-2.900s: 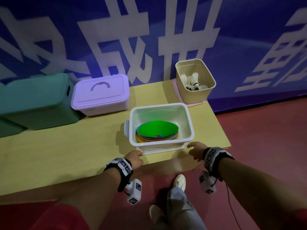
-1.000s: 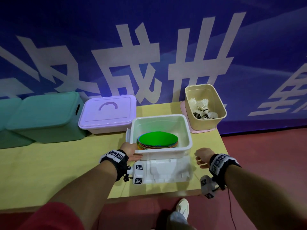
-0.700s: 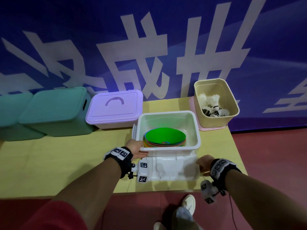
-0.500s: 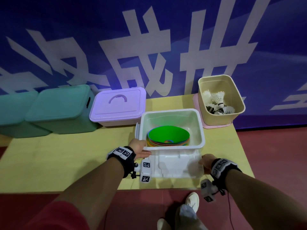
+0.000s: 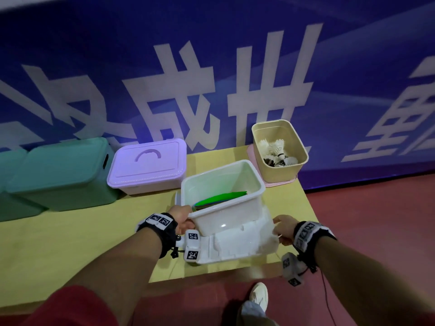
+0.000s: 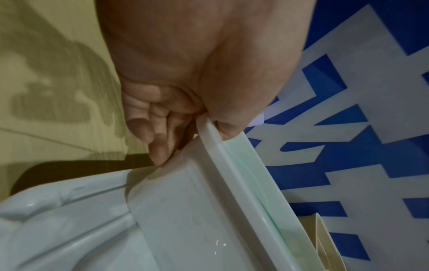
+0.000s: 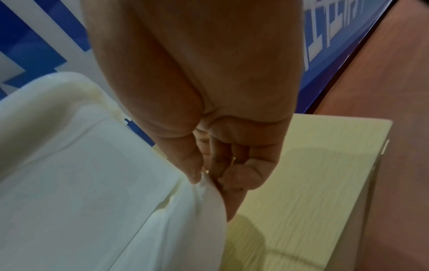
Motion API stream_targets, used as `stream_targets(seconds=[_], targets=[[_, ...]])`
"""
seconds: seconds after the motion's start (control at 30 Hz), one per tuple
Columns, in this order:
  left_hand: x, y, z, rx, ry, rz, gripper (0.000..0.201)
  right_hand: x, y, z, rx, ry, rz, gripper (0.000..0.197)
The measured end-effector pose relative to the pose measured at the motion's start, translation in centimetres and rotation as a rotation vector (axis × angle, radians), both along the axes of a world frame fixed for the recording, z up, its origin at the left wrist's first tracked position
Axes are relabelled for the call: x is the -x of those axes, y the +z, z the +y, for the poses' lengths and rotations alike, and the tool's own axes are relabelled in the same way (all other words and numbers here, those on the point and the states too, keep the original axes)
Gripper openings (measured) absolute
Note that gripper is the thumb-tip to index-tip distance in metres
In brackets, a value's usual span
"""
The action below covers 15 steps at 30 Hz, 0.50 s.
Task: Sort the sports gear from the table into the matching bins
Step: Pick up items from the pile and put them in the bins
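Note:
A white bin (image 5: 226, 220) holding a stack of coloured flat discs (image 5: 221, 198), green on top, stands tilted, its left near corner raised. My left hand (image 5: 181, 216) grips that corner's rim (image 6: 232, 165), thumb over the edge and fingers (image 6: 160, 150) under it. Beneath the bin lies its white lid (image 5: 240, 243), sticking out toward the table's front edge. My right hand (image 5: 283, 228) pinches the lid's right edge (image 7: 204, 187) between thumb and fingers (image 7: 232, 179). The lid's far part is hidden under the bin.
A beige bin (image 5: 256, 142) with several shuttlecocks sits on a pink lid (image 5: 280, 183) at the back right. A closed purple box (image 5: 148, 165) and green boxes (image 5: 61, 175) line the back left against the blue banner. The yellow table (image 5: 70, 243) ends just right of my right hand.
The white lid has come forward from under the bin. My left hand has raised the bin's near left corner, so it now tilts. My right hand has taken hold of the lid's right edge.

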<state>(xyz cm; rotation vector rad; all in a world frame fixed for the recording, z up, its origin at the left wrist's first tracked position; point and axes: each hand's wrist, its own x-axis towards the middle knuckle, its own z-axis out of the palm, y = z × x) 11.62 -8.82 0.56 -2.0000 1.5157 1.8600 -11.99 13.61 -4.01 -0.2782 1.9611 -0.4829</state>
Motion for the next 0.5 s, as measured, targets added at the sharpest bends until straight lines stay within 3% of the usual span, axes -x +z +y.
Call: stream_targets(seconds=[0.13, 0.27, 0.37, 0.5], targets=[[0.0, -0.4, 0.7, 0.061, -0.022, -0.008, 0.024, -0.1, 1.2, 2.1, 0.015, -0.067, 0.022, 0.045], [-0.7, -1.2, 1.1, 0.065, -0.045, 0.01, 0.023, -1.0, 2.6, 3.8, 0.031, -0.07, 0.028, 0.03], [-1.5, -2.3, 1.3, 0.035, -0.079, 0.037, 0.025, -2.1, 3.8, 4.9, 0.037, -0.042, 0.068, 0.032], [-3.2, -3.2, 2.0, 0.005, -0.101, -0.002, 0.025, -3.2, 4.6, 5.8, 0.083, -0.168, 0.018, 0.027]])
